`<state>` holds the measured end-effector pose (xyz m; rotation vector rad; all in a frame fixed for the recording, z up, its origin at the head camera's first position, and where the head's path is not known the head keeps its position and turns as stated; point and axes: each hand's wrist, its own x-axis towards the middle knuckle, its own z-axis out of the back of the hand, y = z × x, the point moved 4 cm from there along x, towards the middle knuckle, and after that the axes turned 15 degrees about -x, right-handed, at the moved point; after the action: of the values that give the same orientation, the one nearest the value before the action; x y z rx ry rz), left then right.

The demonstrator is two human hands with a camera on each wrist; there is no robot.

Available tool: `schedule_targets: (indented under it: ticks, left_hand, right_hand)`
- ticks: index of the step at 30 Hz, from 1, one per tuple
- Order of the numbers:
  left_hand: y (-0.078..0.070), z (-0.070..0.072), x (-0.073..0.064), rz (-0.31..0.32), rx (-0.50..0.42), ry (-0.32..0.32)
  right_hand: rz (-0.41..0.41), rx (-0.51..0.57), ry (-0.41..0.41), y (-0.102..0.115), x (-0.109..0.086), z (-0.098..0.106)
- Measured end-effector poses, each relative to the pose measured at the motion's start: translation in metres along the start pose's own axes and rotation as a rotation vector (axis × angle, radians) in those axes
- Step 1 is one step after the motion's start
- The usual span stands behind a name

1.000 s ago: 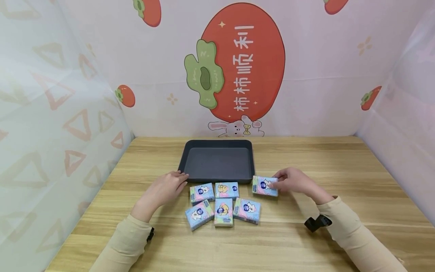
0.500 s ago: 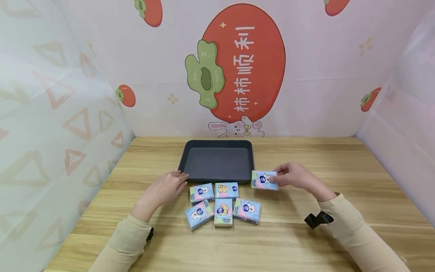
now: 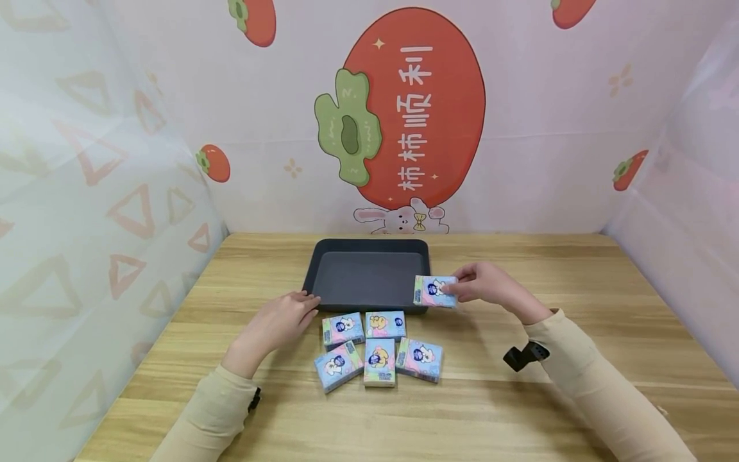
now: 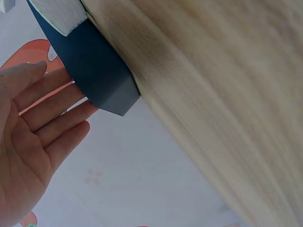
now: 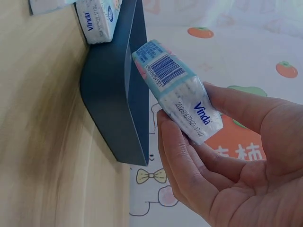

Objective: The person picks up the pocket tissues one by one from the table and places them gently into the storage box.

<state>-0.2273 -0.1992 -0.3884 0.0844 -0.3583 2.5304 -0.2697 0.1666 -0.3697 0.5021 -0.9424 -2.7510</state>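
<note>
Between thumb and fingers, my right hand [image 3: 485, 283] pinches a small Vinda tissue pack [image 3: 434, 292] with a cartoon print. In the head view the pack overlaps the right front corner of the dark tray [image 3: 369, 307]; the right wrist view has this pack [image 5: 177, 90] raised above the tray's rim [image 5: 135, 94]. My left hand [image 3: 277, 325] lies at the tray's front left corner, fingers straight and touching its outer side [image 4: 94, 61]. Several similar tissue packs [image 3: 379, 361] lie on the table in front of the tray. Nothing lies inside the tray.
The wooden table [image 3: 519, 417] runs back to a fabric wall [image 3: 519, 179] printed with persimmons. Fabric side walls stand at left [image 3: 115, 212] and right [image 3: 681, 212]. A black strap piece [image 3: 525, 355] sticks out at the right sleeve.
My right hand has lifted the tissue pack off the table and carried it back and left, to the tray's right front corner. The left hand and the other packs stay put.
</note>
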Motion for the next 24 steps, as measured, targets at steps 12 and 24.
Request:
schedule_targets:
  ticks: [12, 24]
  left_hand:
    - [0.000, -0.001, 0.000, 0.013, -0.005, -0.005]
    - [0.001, -0.001, 0.000, 0.012, 0.000, -0.008]
  right_hand:
    - [-0.022, -0.001, 0.025, 0.018, 0.025, -0.001]
    - [-0.018, 0.003, 0.020, 0.037, 0.052, -0.007]
